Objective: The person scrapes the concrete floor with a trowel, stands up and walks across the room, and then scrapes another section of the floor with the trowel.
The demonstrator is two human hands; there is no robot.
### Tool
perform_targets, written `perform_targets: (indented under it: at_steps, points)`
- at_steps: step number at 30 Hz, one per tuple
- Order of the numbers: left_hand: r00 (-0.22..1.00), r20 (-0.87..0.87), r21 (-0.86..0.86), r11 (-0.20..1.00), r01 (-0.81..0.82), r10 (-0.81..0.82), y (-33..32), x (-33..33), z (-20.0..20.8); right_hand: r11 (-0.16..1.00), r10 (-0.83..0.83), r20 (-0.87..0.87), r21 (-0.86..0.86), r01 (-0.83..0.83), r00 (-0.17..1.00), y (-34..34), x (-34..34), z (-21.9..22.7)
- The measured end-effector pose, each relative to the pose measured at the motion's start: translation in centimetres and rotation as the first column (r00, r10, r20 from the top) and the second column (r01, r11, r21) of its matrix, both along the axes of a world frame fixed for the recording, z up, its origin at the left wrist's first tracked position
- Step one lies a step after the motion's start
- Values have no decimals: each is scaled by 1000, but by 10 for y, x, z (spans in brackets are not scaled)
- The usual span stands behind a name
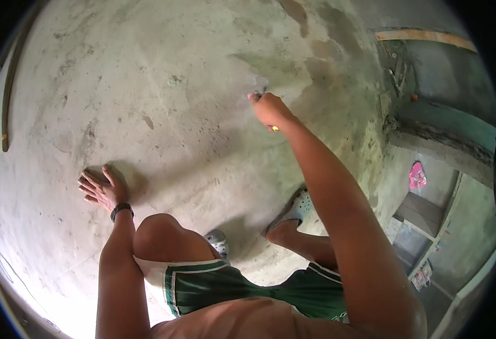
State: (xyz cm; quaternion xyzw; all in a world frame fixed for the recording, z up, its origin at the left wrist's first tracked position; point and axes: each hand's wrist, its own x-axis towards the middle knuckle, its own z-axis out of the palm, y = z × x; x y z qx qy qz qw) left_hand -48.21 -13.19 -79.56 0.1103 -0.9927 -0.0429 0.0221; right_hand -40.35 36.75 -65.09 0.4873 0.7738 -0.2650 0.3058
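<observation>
Down at the floor [174, 130], a yellow-ended tool [275, 129] gripped in the right hand [269, 109].
Its long axis (mostly hidden by the grip) seems to point forward, slightly left, yellow end rearmost; the left hand [104, 190] lies palm-down, spread, on the floor.

Tool [275, 129]: mostly hidden by right hand [270, 109], kind unclear | pole [9, 96]: top cut off

Dark pole [11, 85] (yellow-banded near end) left; pink item [417, 175], perhaps cloth, right; wooden strip [426, 37] upper right.
</observation>
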Motion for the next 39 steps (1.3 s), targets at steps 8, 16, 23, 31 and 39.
perform_targets:
  at_steps: [8, 16, 23, 31, 39]
  points:
    - [1000, 7, 13, 1000, -6, 6, 7, 3, 0, 999, -4, -6, 32, 5, 1000, 5, 12, 9]
    - [1000, 5, 16, 1000, 22, -22, 8, 2, -1, 979, 205, -266, 48, -199, 942, -70, 194, 6]
    - [1000, 28, 13, 1000, 3, -4, 10, 5, 7, 854, 439, 8, -312, -415, 898, -182, 232, 31]
    - [1000, 19, 25, 1000, 12, -12, 15, 4, 10, 890, 455, 72, -45, -453, 887, -106, 244, 15]
    - [1000, -10, 21, 1000, 8, -8, 10, 5, 7, 889, 420, -48, -182, -421, 906, -146, 248, 14]
